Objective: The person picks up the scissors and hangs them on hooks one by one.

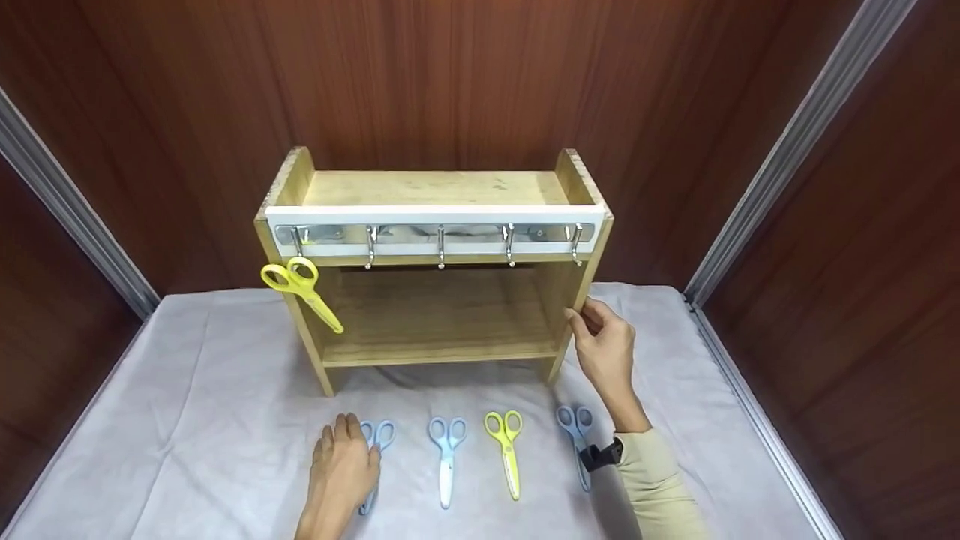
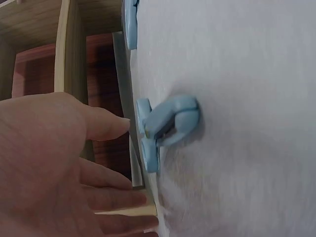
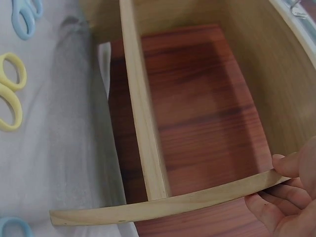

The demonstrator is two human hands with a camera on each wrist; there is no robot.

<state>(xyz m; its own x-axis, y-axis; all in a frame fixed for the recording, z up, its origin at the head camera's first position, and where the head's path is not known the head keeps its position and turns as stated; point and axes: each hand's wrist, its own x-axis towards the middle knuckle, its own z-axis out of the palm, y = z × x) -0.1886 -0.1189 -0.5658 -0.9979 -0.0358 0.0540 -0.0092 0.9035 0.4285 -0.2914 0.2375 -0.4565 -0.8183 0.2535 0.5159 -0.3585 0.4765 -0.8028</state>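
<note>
My left hand (image 1: 341, 465) is over the leftmost pair of blue scissors (image 1: 367, 504), its fingers extended. In the left wrist view the thumb and fingers are spread apart and the blue scissors (image 2: 186, 118) lie just beyond the thumb tip, with nothing gripped. My right hand (image 1: 606, 349) holds the right side panel of a wooden shelf (image 1: 442, 358). The right wrist view shows the thumb on one side of the panel's edge (image 3: 212, 196) and fingers on the other. Yellow scissors (image 1: 322, 309) hang by a handle loop from the leftmost hook.
A white rail (image 1: 442, 211) with several metal hooks runs along the shelf's upper front. On the grey cloth (image 1: 217, 420) lie blue scissors (image 1: 446, 484), yellow scissors (image 1: 511, 472) and more blue scissors (image 1: 574, 431) under the right wrist. Brown panels (image 1: 450, 75) surround the table.
</note>
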